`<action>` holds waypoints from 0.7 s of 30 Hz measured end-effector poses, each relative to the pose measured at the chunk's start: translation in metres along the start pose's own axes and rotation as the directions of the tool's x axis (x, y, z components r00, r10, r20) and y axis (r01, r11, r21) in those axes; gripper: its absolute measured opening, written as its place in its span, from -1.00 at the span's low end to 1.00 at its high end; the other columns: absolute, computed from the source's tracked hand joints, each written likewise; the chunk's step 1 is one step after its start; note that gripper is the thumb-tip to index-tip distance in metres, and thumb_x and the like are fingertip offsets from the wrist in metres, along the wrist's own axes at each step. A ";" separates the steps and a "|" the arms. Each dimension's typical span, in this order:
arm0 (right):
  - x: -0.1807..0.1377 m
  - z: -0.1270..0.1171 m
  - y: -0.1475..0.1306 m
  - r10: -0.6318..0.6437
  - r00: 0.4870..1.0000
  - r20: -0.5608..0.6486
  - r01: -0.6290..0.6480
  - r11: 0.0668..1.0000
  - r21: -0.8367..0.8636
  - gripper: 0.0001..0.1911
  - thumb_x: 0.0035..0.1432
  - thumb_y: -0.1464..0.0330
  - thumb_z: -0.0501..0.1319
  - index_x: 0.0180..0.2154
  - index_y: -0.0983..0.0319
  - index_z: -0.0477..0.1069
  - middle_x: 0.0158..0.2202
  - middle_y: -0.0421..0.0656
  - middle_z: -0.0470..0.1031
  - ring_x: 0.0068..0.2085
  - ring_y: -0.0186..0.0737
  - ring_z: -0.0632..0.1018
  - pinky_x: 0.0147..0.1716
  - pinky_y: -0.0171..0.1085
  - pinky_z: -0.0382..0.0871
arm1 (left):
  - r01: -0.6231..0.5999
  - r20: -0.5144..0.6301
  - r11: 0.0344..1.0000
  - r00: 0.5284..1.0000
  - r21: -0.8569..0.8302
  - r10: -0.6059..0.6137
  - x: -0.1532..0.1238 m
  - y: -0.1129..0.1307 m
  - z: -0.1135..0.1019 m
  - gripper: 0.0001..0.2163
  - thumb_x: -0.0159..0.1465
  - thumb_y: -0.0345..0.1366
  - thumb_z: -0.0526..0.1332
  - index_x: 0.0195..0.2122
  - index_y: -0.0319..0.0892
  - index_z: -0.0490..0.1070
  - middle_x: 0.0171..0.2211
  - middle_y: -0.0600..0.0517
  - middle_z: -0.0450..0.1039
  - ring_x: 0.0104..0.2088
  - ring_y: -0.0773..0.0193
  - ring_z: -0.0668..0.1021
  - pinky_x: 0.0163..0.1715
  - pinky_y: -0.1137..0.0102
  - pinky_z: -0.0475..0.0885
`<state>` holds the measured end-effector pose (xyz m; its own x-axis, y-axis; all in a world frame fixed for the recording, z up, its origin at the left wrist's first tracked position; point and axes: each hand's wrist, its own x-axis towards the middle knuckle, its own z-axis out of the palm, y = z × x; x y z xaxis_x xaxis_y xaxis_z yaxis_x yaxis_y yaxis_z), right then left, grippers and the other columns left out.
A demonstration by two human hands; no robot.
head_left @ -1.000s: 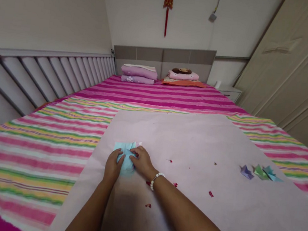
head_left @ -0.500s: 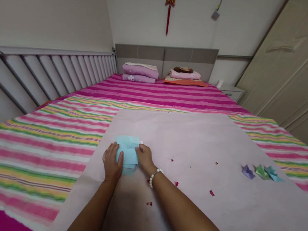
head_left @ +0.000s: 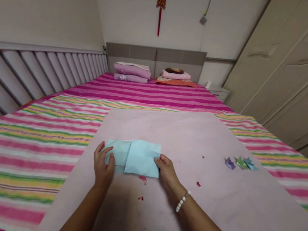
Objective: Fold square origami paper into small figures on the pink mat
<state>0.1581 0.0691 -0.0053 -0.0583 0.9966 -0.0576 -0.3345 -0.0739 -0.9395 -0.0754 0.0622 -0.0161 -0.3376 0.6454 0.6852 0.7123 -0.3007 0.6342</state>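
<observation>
My right hand (head_left: 166, 169) pinches the right edge of a light blue square sheet of paper (head_left: 143, 158), which has crease lines across it. This sheet overlaps more light blue paper (head_left: 118, 153) lying to its left. Along the left edge of that paper, my left hand (head_left: 104, 165) rests with its fingers spread and the thumb on the paper. How many sheets lie underneath I cannot tell. A bracelet of white beads (head_left: 182, 201) circles my right wrist.
Small folded paper pieces in purple (head_left: 230, 163), green (head_left: 241, 163) and blue (head_left: 251, 164) stand at the right of a pale board (head_left: 185, 134). Red scraps (head_left: 198, 184) are scattered on it. The board lies on a striped bedspread (head_left: 40, 146); a rail (head_left: 42, 68) runs along the left.
My right hand has moved right, drawing one blue sheet off the others. My left hand has shifted slightly left, its fingers further from the middle of the paper. The camera view has turned a little.
</observation>
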 end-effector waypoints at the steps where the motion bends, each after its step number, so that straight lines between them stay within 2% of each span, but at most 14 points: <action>1: -0.009 -0.007 -0.004 0.012 1.000 0.003 -0.012 1.000 0.011 -0.72 -0.11 0.21 0.35 -0.36 0.27 0.51 -0.46 -0.16 0.55 -0.45 -0.24 0.47 -0.40 -0.27 0.32 | 0.037 0.107 0.995 0.994 -0.088 -0.028 -0.003 0.008 -0.003 -0.77 0.25 -0.30 0.08 -0.11 -0.17 0.42 0.19 -0.18 0.20 0.18 0.02 0.33 0.13 0.09 0.27; 2: -0.018 -0.013 -0.008 0.032 0.999 -0.003 -0.032 0.999 0.043 -0.72 -0.11 0.22 0.36 -0.34 0.26 0.52 -0.44 -0.16 0.57 -0.44 -0.23 0.49 -0.37 -0.27 0.34 | 0.080 0.217 0.981 0.975 -0.177 -0.040 -0.008 0.016 -0.005 -0.77 0.24 -0.30 0.09 -0.11 -0.14 0.43 0.19 -0.16 0.21 0.17 0.02 0.36 0.08 0.11 0.34; 3: -0.026 -0.018 -0.011 0.048 0.999 -0.011 -0.047 0.997 0.066 -0.72 -0.10 0.22 0.37 -0.34 0.25 0.52 -0.43 -0.16 0.58 -0.44 -0.23 0.50 -0.36 -0.27 0.35 | 0.134 0.351 0.957 0.935 -0.258 -0.037 -0.013 0.024 -0.007 -0.74 0.22 -0.28 0.12 -0.08 -0.12 0.43 0.22 -0.15 0.19 0.16 0.01 0.37 0.03 0.14 0.40; 5: -0.041 -0.027 -0.014 0.085 0.996 -0.005 -0.084 0.993 0.088 -0.71 -0.10 0.22 0.39 -0.32 0.24 0.53 -0.41 -0.15 0.59 -0.43 -0.22 0.52 -0.34 -0.25 0.37 | 0.243 0.588 0.908 0.809 -0.342 0.005 -0.025 0.039 -0.008 -0.69 0.17 -0.27 0.18 -0.04 -0.09 0.44 0.28 -0.13 0.12 0.15 0.02 0.39 0.01 0.18 0.44; 6: -0.048 -0.030 -0.015 0.098 0.995 -0.003 -0.097 0.991 0.095 -0.71 -0.09 0.21 0.39 -0.31 0.24 0.53 -0.40 -0.15 0.60 -0.43 -0.21 0.53 -0.33 -0.25 0.37 | 0.291 0.657 0.891 0.754 -0.348 0.010 -0.031 0.046 -0.008 -0.66 0.16 -0.28 0.19 -0.01 -0.07 0.44 0.29 -0.12 0.11 0.16 0.03 0.38 0.03 0.18 0.42; 9: -0.064 -0.038 -0.013 0.127 0.992 0.009 -0.128 0.988 0.089 -0.69 -0.08 0.20 0.39 -0.30 0.24 0.54 -0.42 -0.14 0.61 -0.45 -0.23 0.54 -0.38 -0.27 0.38 | 0.413 0.768 0.834 0.640 -0.366 0.020 -0.047 0.065 -0.007 -0.58 0.04 -0.28 0.33 -0.03 -0.06 0.47 0.17 -0.11 0.32 0.10 0.02 0.45 -0.03 0.19 0.48; 11: -0.073 -0.043 -0.013 0.141 0.990 0.022 -0.143 0.985 0.095 -0.68 -0.09 0.19 0.40 -0.29 0.24 0.53 -0.43 -0.15 0.61 -0.47 -0.23 0.55 -0.42 -0.28 0.38 | 0.517 0.803 0.786 0.594 -0.338 -0.045 -0.054 0.078 -0.008 -0.58 0.02 -0.29 0.36 -0.04 -0.06 0.48 0.07 -0.09 0.44 0.04 0.04 0.51 -0.04 0.18 0.49; 13: -0.081 -0.046 -0.016 0.149 0.988 0.042 -0.153 0.981 0.121 -0.66 -0.09 0.21 0.41 -0.25 0.22 0.52 -0.38 -0.15 0.61 -0.45 -0.21 0.56 -0.39 -0.25 0.40 | 0.628 0.828 0.719 0.545 -0.297 -0.133 -0.058 0.088 -0.010 -0.55 0.02 -0.30 0.37 -0.01 -0.07 0.46 0.04 -0.09 0.47 0.01 0.03 0.53 -0.05 0.16 0.50; 16: -0.090 -0.049 -0.025 0.138 0.989 0.047 -0.144 0.976 0.161 -0.54 -0.12 0.26 0.43 -0.12 0.19 0.47 -0.29 -0.13 0.61 -0.38 -0.18 0.58 -0.30 -0.19 0.43 | 0.736 0.883 0.617 0.449 -0.278 -0.138 -0.061 0.099 -0.018 -0.46 -0.01 -0.32 0.40 0.05 -0.08 0.42 0.09 -0.12 0.43 -0.01 0.00 0.54 -0.07 0.13 0.51; 18: -0.095 -0.051 -0.032 0.127 0.991 0.029 -0.130 0.977 0.169 -0.39 -0.18 0.28 0.46 -0.03 0.18 0.41 -0.28 -0.13 0.60 -0.36 -0.17 0.58 -0.29 -0.18 0.43 | 0.739 0.899 0.615 0.425 -0.275 -0.108 -0.062 0.103 -0.023 -0.42 0.00 -0.33 0.40 0.10 -0.05 0.37 0.13 -0.13 0.38 0.02 0.00 0.53 -0.04 0.12 0.49; 21: -0.102 -0.055 -0.036 0.125 0.992 -0.036 -0.119 0.983 0.140 -0.23 -0.12 0.25 0.43 0.15 0.10 0.26 -0.36 -0.19 0.57 -0.38 -0.20 0.56 -0.33 -0.21 0.42 | 0.684 0.890 0.677 0.447 -0.273 -0.092 -0.066 0.107 -0.028 -0.45 0.01 -0.35 0.39 0.08 -0.02 0.39 0.14 -0.09 0.38 0.06 0.02 0.50 0.03 0.11 0.43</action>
<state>0.2278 -0.0275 0.0160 -0.0661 0.9802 -0.1865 -0.4540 -0.1960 -0.8692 0.0057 -0.0315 0.0165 0.3312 0.9409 -0.0711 0.0833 0.0459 0.9955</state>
